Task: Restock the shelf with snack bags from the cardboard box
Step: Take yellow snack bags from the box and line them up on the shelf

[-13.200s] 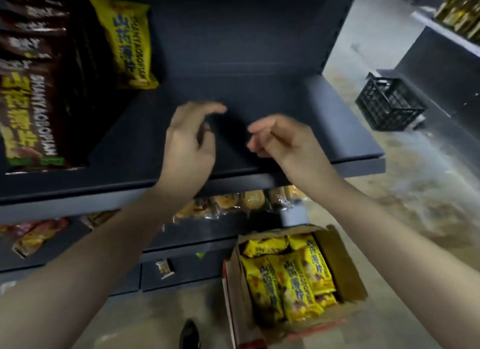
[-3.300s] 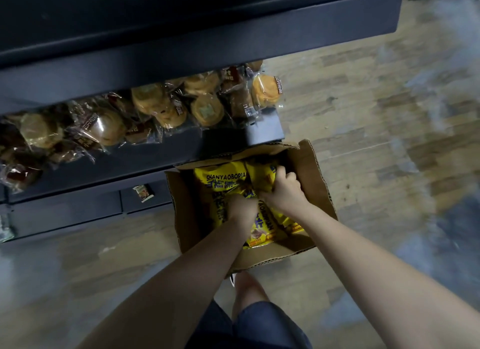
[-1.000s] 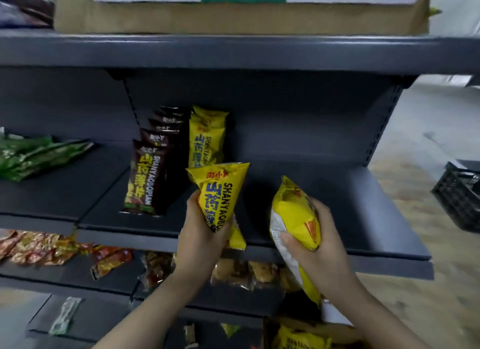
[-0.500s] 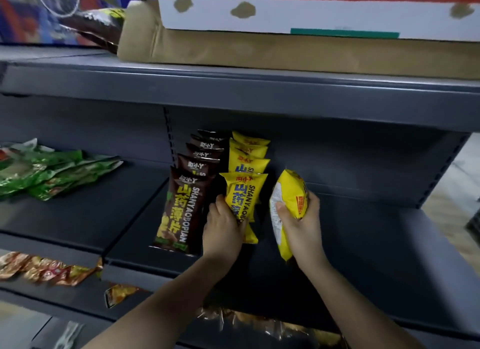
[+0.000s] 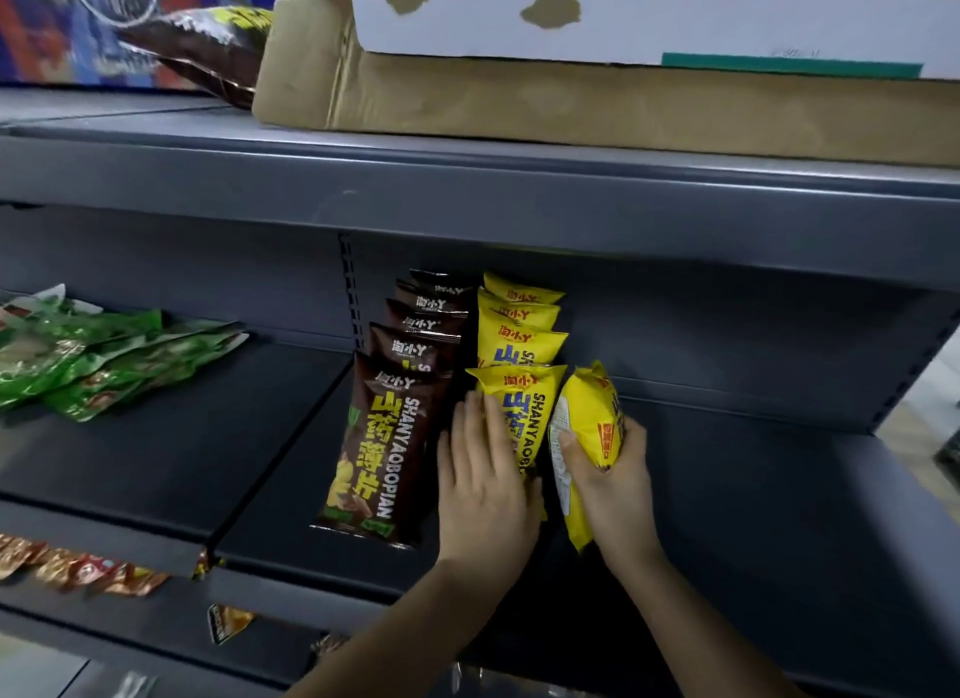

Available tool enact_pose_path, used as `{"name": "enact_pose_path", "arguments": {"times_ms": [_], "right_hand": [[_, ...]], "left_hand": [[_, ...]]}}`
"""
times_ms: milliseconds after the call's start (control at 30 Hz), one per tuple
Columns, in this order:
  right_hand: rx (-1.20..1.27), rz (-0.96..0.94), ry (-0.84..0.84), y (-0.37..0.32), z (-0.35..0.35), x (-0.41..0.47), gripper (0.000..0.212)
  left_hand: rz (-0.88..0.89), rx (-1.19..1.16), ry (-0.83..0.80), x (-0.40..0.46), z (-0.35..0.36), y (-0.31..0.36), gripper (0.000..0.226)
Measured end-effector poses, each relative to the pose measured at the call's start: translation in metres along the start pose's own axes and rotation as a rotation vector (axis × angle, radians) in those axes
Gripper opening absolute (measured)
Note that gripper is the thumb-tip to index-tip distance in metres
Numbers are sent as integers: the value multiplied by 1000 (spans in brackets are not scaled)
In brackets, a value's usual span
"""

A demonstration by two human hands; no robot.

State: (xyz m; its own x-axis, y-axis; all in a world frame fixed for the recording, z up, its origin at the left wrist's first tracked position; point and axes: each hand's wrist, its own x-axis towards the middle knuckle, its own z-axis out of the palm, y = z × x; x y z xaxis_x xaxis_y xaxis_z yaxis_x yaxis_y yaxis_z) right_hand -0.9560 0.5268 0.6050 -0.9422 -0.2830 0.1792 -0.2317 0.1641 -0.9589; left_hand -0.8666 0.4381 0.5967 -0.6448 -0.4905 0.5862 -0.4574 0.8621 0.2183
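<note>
- Left hand [image 5: 485,482]: fingers straight, palm flat vs the front yellow bag [image 5: 522,411], pressing it upright at the front of the yellow row [image 5: 519,328]. Not curled round it.
- Right hand [image 5: 613,482]: fingers + thumb wrapped round a 2nd yellow bag [image 5: 589,427], gripping its lower half. Bag is edge-on to camera, tilted a bit, just right of the front yellow bag and touching or nearly touching it; can't tell if its bottom is on the shelf [image 5: 753,500].
- Yellow row: a few bags standing one behind another, running back toward the rear panel, tops showing.
- Brown bags [image 5: 387,437]: row of upright dark brown packs just left of the yellow row, front one marked SHANYAOBOPIAN, rest stacked behind it.
- Shelf: dark grey, bare to the right of the hands.
- Green bags [image 5: 104,359]: loose heap lying flat on the next shelf bay, far left, well apart from the hands.
- Upper shelf [image 5: 467,188]: flat cardboard [image 5: 571,105] w/ a white box [image 5: 649,22] on top; dark snack pack [image 5: 208,48] lying beside it on the left.
- Lower shelf: red/orange packs [image 5: 78,567] lying at lower left; one small pack [image 5: 226,622] hanging over the edge below.
- Restock box itself not in shot.
</note>
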Motion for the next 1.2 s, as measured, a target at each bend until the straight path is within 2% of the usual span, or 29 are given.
{"name": "enact_pose_path", "arguments": {"times_ms": [67, 133, 367, 533, 667, 833, 967, 1067, 1133, 1200], "right_hand": [[3, 1, 4, -1, 0, 0, 56], [5, 1, 8, -1, -1, 0, 56], [-13, 5, 19, 0, 0, 1, 55], [-14, 4, 24, 0, 0, 0, 52], [32, 2, 7, -7, -1, -4, 54], [23, -51, -76, -18, 2, -24, 87], [-16, -66, -128, -23, 11, -41, 113], [-66, -84, -182, -29, 19, -47, 110], [-105, -97, -245, -33, 21, -49, 97], [-137, -146, -309, -34, 19, -52, 87]], "left_hand": [[200, 51, 52, 2, 3, 0, 77], [268, 104, 41, 8, 8, -3, 78], [166, 106, -60, 22, 16, -9, 102], [161, 31, -111, 26, 14, -11, 96], [163, -157, -174, 27, 5, -16, 77], [97, -264, -94, 10, -19, -12, 62], [94, -558, -58, -10, -38, -10, 58], [-60, -897, -228, -13, -43, -9, 70], [-139, -1040, -242, -8, -38, -8, 71], [-231, -1082, -218, 2, -34, -9, 71]]}}
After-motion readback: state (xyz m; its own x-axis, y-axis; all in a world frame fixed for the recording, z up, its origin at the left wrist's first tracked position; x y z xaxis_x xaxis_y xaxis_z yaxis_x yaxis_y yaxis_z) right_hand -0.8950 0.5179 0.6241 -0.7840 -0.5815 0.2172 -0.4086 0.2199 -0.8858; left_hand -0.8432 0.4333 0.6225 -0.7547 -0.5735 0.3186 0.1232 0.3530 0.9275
